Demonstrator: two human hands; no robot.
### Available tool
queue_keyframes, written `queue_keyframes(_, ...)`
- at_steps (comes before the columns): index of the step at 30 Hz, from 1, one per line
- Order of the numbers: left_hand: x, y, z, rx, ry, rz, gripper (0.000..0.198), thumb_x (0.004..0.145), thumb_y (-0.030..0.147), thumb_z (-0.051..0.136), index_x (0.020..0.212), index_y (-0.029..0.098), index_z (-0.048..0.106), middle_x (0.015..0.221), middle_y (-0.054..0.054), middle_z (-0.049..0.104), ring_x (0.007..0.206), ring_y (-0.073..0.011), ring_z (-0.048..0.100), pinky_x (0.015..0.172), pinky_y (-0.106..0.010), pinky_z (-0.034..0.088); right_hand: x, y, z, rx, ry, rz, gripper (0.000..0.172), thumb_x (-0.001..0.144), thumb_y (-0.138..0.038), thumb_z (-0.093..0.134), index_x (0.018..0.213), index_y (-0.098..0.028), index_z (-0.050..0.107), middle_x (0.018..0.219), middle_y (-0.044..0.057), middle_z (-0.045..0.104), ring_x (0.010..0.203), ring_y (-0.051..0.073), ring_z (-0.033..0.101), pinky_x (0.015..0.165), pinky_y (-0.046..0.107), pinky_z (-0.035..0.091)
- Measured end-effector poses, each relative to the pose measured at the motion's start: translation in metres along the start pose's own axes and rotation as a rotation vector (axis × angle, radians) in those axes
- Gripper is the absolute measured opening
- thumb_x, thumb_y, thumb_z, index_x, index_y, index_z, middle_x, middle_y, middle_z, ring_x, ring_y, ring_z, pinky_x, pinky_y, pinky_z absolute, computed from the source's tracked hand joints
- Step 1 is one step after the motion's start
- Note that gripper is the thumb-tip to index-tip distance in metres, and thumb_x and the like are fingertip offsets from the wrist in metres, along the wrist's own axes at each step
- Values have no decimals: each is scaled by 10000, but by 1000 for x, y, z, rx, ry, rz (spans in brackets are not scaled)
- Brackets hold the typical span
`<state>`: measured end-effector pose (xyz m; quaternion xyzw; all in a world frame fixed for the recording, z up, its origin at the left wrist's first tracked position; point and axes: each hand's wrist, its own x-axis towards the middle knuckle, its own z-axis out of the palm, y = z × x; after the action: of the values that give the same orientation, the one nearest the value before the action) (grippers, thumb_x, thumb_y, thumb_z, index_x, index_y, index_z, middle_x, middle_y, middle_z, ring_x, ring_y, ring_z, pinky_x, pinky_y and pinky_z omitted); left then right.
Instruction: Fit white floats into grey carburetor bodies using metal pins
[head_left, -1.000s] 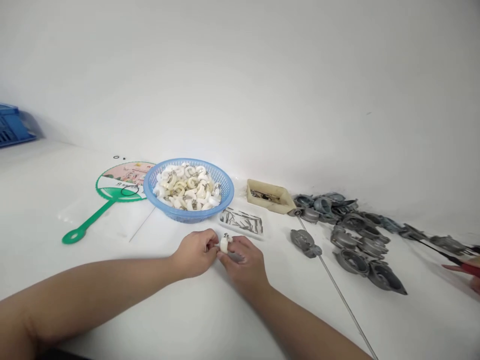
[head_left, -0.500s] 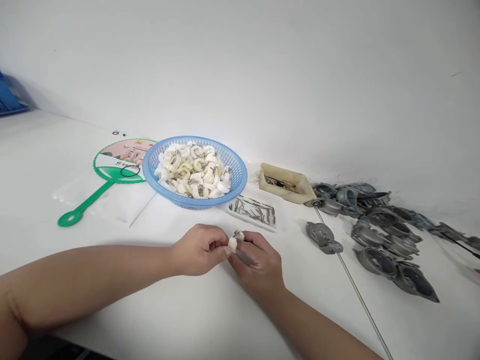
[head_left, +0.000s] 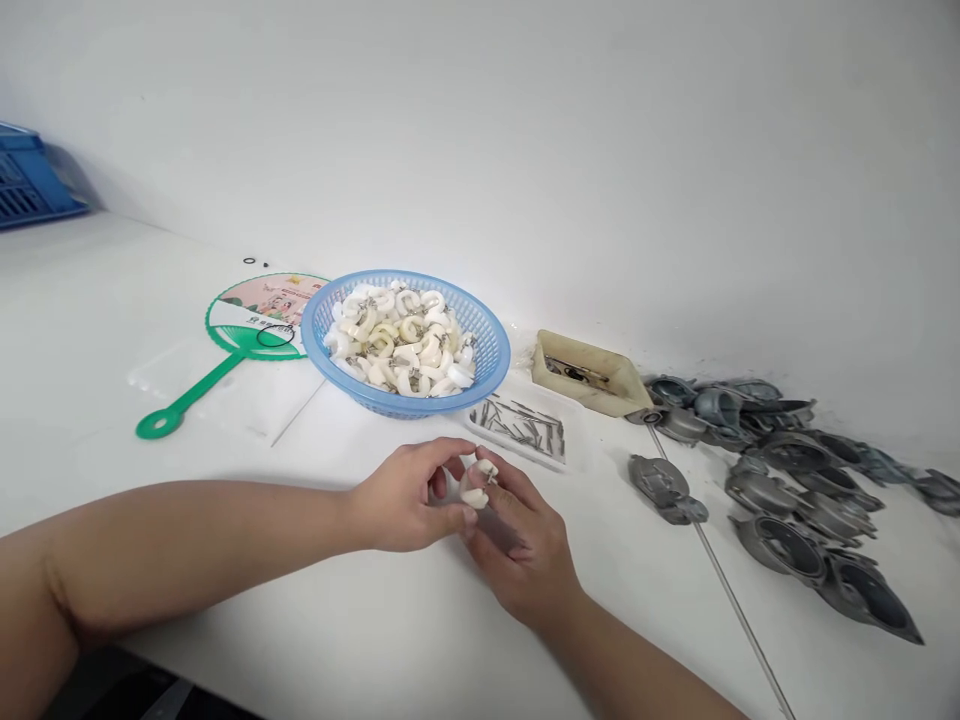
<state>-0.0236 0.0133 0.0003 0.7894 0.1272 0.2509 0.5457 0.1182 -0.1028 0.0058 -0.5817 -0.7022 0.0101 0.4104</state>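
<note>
Between my two hands is a small white curved plastic piece with metal bits at its open end. My left hand pinches it from the left, thumb below and forefinger above. From the other side, the fingers of my right hand close on it as well, partly hiding it. Just beyond the hands stands a blue plastic basket heaped with similar white curved pieces. To its right lies a shallow clear tray of thin metal pins.
A cream bin with small parts stands by the wall. Grey metal castings crowd the right side, one casting nearer the hands. A green-handled fan lies left of the basket. A blue crate is at far left.
The white piece has turned in my fingers, so its curve now shows side-on. My left forefinger has lifted over its top. The whole view has shifted slightly, moving the table items rightward.
</note>
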Motion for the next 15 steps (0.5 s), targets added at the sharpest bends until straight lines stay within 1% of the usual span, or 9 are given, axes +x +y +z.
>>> queue_keyframes(2, -1, -1, 0, 4, 8, 45, 572, 730, 271, 620, 1270, 210, 440, 954, -44, 600, 660, -118, 526, 602, -248, 473, 1, -2, 0, 22, -18, 0, 438, 822, -193, 547, 1252, -253, 487, 1272, 109, 493, 1198, 257, 473, 934, 408, 483)
queue_keyframes(3, -1, -1, 0, 9, 7, 72, 571, 741, 268, 607, 1283, 209, 436, 972, -51, 595, 671, -120, 526, 606, -247, 473, 2, -3, -1, 32, -28, 4, 432, 825, -194, 543, 1250, -253, 488, 1261, 104, 501, 1178, 250, 490, 922, 393, 490)
queue_keyframes(6, -3, -2, -1, 9, -19, 160, 536, 784, 298, 566, 1295, 185, 450, 972, -74, 583, 709, -137, 523, 620, -254, 466, 5, -8, -2, 71, -81, 23, 389, 832, -195, 521, 1217, -248, 515, 1126, 86, 572, 993, 210, 588, 791, 325, 540)
queue_keyframes(8, -4, -2, -1, -13, -40, 194, 510, 819, 332, 529, 1296, 164, 460, 937, -81, 583, 726, -148, 519, 635, -261, 459, 6, -10, -3, 90, -122, 28, 373, 834, -185, 500, 1201, -243, 527, 1038, 74, 594, 898, 191, 600, 726, 303, 542)
queue_keyframes(11, -4, -1, -1, -48, -50, 185, 481, 855, 350, 475, 1285, 136, 474, 942, -92, 587, 744, -154, 519, 672, -277, 450, 6, -11, -4, 89, -161, 39, 374, 817, -163, 499, 1181, -240, 536, 1008, 69, 590, 907, 196, 582, 752, 313, 528)
queue_keyframes(13, -4, -1, 0, -56, -42, 153, 463, 847, 342, 482, 1258, 129, 495, 955, -91, 590, 766, -159, 523, 697, -282, 447, 6, -11, -4, 90, -187, 55, 351, 807, -154, 499, 1142, -242, 554, 998, 67, 585, 912, 198, 573, 760, 315, 522)
queue_keyframes(15, -4, 0, 0, -66, -33, 106, 440, 823, 338, 512, 1211, 131, 523, 918, -74, 586, 751, -154, 520, 681, -272, 448, 7, -11, -3, 105, -218, 74, 315, 814, -160, 485, 1105, -245, 571, 999, 66, 583, 891, 191, 574, 739, 303, 521)
